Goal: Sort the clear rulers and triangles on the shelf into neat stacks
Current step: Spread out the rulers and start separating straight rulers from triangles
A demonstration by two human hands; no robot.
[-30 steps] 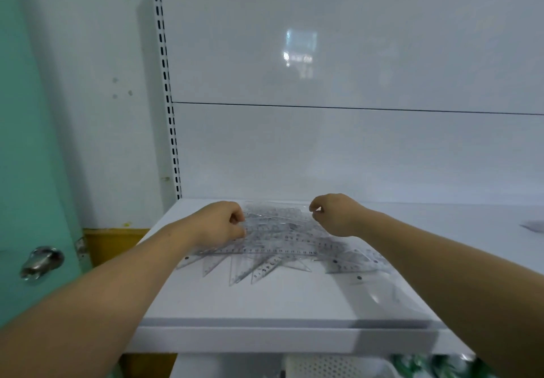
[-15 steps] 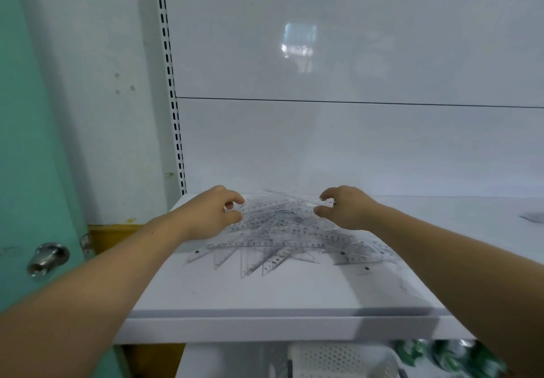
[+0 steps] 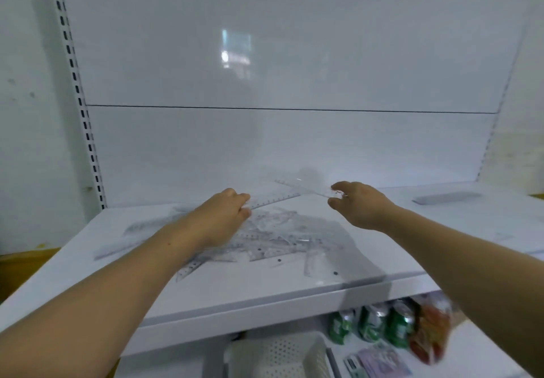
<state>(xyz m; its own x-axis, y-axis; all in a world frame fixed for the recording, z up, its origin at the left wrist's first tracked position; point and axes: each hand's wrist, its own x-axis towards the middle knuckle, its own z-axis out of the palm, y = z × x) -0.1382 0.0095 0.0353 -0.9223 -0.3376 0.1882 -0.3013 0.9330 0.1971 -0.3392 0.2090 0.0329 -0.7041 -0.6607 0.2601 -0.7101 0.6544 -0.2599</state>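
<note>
the white shelf (image 3: 265,285) carries a loose pile of clear rulers and triangles (image 3: 282,238) in its middle. the left hand (image 3: 225,216) pinches a lifted ruler (image 3: 275,200) and the right hand (image 3: 357,204) pinches a second ruler (image 3: 307,188), both over the pile's far side. behind stands a glossy white back panel (image 3: 279,62). green cans (image 3: 371,322) stand below, at the right.

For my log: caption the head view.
Left hand holds one clear plastic ruler, right hand a second ruler, above the jumbled ruler pile on a white shelf.
</note>
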